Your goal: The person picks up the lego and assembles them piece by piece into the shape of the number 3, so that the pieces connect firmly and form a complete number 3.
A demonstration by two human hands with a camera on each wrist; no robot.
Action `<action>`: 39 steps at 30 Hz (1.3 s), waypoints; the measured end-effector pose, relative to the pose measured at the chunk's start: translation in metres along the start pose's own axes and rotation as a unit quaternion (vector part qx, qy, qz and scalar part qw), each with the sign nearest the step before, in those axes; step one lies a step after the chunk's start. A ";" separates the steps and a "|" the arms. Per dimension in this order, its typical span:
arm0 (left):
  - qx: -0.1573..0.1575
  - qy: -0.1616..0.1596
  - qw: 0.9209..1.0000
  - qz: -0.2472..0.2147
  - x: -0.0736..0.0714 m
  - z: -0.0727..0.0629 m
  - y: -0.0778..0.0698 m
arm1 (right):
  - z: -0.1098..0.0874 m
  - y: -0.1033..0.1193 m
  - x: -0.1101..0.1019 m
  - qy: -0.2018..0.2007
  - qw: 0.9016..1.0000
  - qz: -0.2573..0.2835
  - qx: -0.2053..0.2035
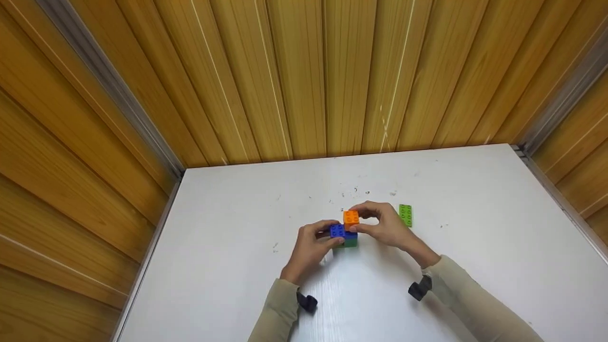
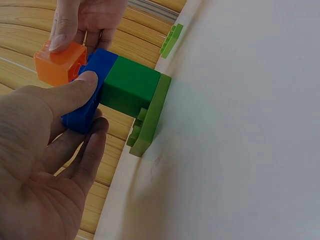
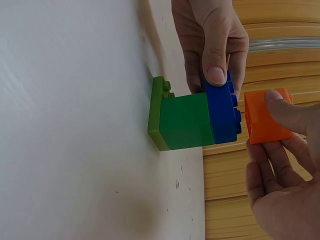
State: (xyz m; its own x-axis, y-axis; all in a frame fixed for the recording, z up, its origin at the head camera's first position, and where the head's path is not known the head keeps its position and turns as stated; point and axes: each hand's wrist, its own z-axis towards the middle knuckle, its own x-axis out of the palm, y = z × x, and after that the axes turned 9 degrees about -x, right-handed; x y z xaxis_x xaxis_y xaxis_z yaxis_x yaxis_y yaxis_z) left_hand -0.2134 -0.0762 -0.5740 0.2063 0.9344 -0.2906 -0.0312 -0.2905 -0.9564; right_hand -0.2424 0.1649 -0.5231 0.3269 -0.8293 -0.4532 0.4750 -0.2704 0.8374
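Note:
My left hand (image 1: 309,247) pinches a long blue brick (image 3: 222,117) between thumb and fingers at its left part. The blue brick tops a small stack: below it is a green cube-shaped brick (image 2: 131,84), and at the bottom a light green flat plate brick (image 2: 150,122) on the table. In my right hand (image 1: 387,225), thumb and fingers grip an orange square brick (image 3: 267,120). It hovers over the right end of the blue brick, with a narrow gap above the studs in the right wrist view.
On the white table (image 1: 228,266), a loose light green plate brick (image 1: 405,215) lies just beyond my right hand, studs up. Wood-patterned panels (image 1: 304,80) rise behind the table's back edge and at both sides. Small dark marks dot the tabletop behind the stack.

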 end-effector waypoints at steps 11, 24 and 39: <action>-0.004 -0.001 1.000 0.002 0.000 -0.001 -0.001 | -0.002 -0.002 0.003 -0.001 1.000 0.001 0.005; 0.000 -0.001 1.000 0.004 0.001 -0.001 -0.001 | -0.003 -0.003 0.004 0.001 1.000 0.005 -0.001; -0.001 -0.003 1.000 0.003 0.001 0.001 -0.001 | -0.004 -0.003 0.005 0.004 1.000 0.007 -0.004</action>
State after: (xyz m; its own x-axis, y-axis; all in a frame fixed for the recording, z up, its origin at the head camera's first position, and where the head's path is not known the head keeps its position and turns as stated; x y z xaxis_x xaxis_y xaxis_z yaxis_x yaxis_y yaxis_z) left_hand -0.2138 -0.0751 -0.5737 0.1997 0.9338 -0.2970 -0.0303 -0.2971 -0.9544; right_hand -0.2391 0.1637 -0.5294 0.3396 -0.8297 -0.4431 0.4769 -0.2542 0.8414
